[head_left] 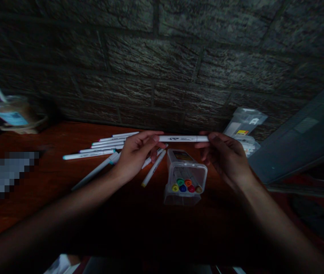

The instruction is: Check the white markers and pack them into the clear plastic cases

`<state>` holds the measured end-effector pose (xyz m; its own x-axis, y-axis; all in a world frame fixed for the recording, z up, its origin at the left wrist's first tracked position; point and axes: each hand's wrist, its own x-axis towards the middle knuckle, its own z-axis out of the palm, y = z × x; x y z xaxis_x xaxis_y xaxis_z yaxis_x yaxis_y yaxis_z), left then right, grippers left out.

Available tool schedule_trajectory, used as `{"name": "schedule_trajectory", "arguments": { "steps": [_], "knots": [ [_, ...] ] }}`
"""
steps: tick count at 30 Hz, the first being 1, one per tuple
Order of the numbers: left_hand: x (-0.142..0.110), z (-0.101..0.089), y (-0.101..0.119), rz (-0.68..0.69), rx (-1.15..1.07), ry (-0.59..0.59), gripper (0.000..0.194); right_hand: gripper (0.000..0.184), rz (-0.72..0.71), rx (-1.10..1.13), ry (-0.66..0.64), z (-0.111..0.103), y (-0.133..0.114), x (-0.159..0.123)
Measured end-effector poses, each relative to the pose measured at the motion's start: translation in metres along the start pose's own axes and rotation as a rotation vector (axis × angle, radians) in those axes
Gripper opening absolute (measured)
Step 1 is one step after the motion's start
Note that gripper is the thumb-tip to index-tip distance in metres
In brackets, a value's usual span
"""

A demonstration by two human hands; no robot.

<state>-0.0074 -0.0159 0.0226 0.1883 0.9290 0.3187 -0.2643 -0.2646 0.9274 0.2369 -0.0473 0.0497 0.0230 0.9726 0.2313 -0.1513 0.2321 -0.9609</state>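
A white marker [182, 139] is held level between my two hands, above the table. My left hand [139, 150] pinches its left end, and my right hand [227, 155] grips the right end. Below it lies a clear plastic case [187, 164], its open end facing me, with several markers inside showing yellow, green, blue, orange, red and tan ends. Loose white markers [107, 145] lie in a group to the left, partly behind my left hand. One marker with a yellowish tip [154, 168] rests between that hand and the case.
A plastic cup [12, 110] with a straw stands in a holder at the far left. Another clear case [246, 123] stands at the back right, near a grey panel [299, 133]. A stone-block wall [156, 57] rises behind the reddish-brown table [53, 152].
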Motion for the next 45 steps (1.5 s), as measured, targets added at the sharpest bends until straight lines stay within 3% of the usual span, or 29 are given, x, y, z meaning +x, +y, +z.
{"name": "schedule_trajectory", "arguments": {
  "steps": [19, 32, 45],
  "knots": [
    [-0.006, 0.003, -0.002, 0.017, 0.197, -0.021, 0.013, 0.024, -0.104, -0.168, -0.007, 0.001, 0.013, -0.001],
    [-0.003, -0.002, -0.006, -0.003, 0.044, -0.053, 0.016, 0.021, -0.046, -0.040, 0.016, 0.001, 0.004, 0.000],
    [-0.005, 0.005, 0.019, -0.026, -0.216, -0.058, 0.026, 0.028, 0.006, 0.095, -0.068, -0.006, -0.006, 0.001]
  ]
}}
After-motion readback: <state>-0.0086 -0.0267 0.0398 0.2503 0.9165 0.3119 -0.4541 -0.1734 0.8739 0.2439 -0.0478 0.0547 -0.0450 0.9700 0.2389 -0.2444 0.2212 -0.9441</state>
